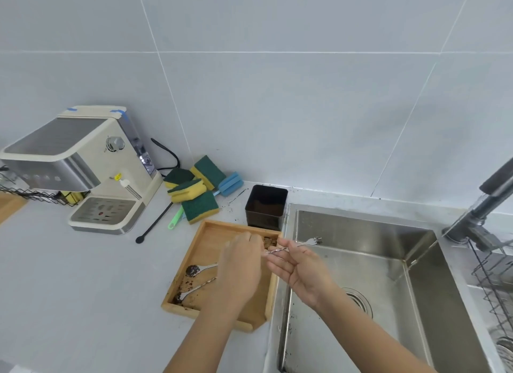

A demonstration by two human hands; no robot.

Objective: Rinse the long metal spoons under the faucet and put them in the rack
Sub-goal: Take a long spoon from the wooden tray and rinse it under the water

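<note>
Holding a long twisted-handle utensil [291, 247] between both hands, the person works over the seam between the wooden tray [205, 235] and the sink [361, 228]. Its long axis runs roughly from 8 o'clock to 2 o'clock, the small forked end pointing toward 2 o'clock over the basin. The right hand [298, 272] lies palm-up with fingers loosely curled under the shaft; the left hand [241, 264] closes on the near end, though its fingertips are hidden, so the exact pinch cannot be told. Two long metal spoons [198, 277] lie in the tray, bowls caked with brown grounds and pointing toward 8 o'clock, handles running under the left hand. At 3 o'clock stand the faucet [483, 209] and, below it, the wire rack [497, 284].
</note>
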